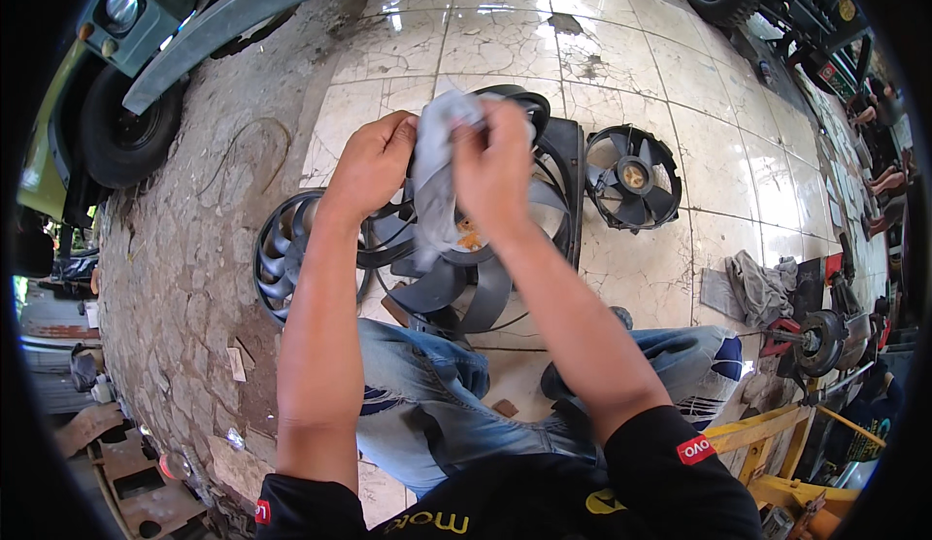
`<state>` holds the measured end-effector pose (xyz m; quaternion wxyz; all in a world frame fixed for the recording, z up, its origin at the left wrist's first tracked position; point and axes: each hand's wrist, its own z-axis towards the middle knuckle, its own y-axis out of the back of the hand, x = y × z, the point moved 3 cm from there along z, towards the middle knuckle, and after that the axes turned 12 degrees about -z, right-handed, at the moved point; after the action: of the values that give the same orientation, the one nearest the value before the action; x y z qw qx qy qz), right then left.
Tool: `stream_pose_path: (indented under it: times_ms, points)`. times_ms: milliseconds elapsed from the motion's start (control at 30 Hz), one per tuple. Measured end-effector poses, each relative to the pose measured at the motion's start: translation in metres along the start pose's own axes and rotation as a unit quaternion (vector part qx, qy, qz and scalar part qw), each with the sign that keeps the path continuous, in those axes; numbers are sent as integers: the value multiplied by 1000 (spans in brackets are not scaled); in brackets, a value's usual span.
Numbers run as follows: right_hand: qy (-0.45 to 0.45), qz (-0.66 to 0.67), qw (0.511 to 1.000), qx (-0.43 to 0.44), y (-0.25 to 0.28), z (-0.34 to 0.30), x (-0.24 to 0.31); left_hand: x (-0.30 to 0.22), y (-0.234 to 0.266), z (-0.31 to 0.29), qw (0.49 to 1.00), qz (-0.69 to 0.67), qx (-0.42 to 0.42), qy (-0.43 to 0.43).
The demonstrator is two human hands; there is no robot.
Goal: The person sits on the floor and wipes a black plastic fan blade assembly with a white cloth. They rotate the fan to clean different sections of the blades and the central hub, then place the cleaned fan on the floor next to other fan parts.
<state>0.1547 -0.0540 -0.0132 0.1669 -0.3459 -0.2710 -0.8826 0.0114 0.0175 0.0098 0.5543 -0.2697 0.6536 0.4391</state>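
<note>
A grey cloth (437,176) hangs between my two raised hands, its lower end smeared by motion. My left hand (377,163) pinches its left edge. My right hand (493,166) is closed on its upper right part and blurred. Below and behind the cloth lies a large black radiator fan (490,292) with a rusty hub, partly hidden by the cloth and my right forearm. A smaller black fan (282,258) lies to the left, partly behind my left forearm. Another round black fan (634,177) with a rusty hub rests on the tiles to the right.
Cracked white tiles (495,45) meet rough stone ground (184,278) on the left. A vehicle tyre (131,127) stands at the far left, below a metal beam (282,1). At right lie a crumpled grey cloth (762,287) and a yellow metal frame (777,443). Other people sit far right.
</note>
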Motion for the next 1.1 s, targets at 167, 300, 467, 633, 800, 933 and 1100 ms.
stream_pose_path:
  times_ms: [167,300,467,633,800,933,1100]
  points:
    - [-382,338,860,0,5,41,-136,-6,-3,1,1000,13,5,-12]
    - [-501,401,767,3,18,37,-124,-13,-1,-2,999,15,33,36]
    - [-326,246,912,39,5,18,-45,-2,2,4,997,63,23,-39]
    - [-208,71,974,61,6,30,-56,-3,9,1,1000,26,2,2]
    - [-463,392,795,-11,25,35,-131,5,20,3,999,41,-15,-28]
    - [-417,439,791,-89,42,19,-164,4,13,9,999,32,-22,-22]
    - [-422,424,797,-82,50,12,-139,2,16,6,998,41,-44,15]
